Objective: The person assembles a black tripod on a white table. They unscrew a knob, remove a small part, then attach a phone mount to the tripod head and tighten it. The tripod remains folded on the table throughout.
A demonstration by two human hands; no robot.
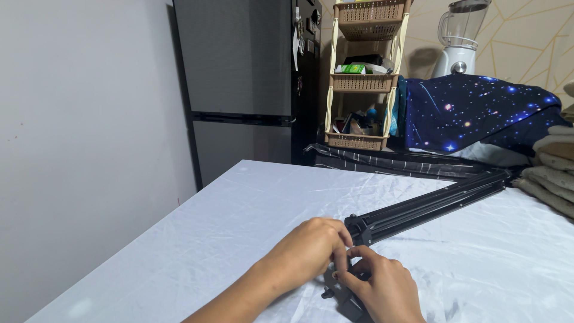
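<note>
Black tripod (pixel 418 209) lies folded on the white sheet (pixel 227 221), long axis running from my hands up-right. Both hands pinch its near end: left hand (pixel 308 251) on the joint, right hand (pixel 385 290) below it.

Under both hands lies a white sheet (pixel 239 209). It looks like thin, smooth plastic with small wrinkles and a soft shine. The left hand (pixel 308 251) and the right hand (pixel 382 287) touch the end of a black folding stand (pixel 418 209). Its long bars look like smooth metal with a dull shine, and the small part by the fingers looks like matt black plastic. Far past the hands, the fridge (pixel 239 78) looks like smooth grey metal. The rack of baskets (pixel 362 81) next to it looks like tan plastic with holes. The star blanket (pixel 472 113) is soft cloth.
</note>
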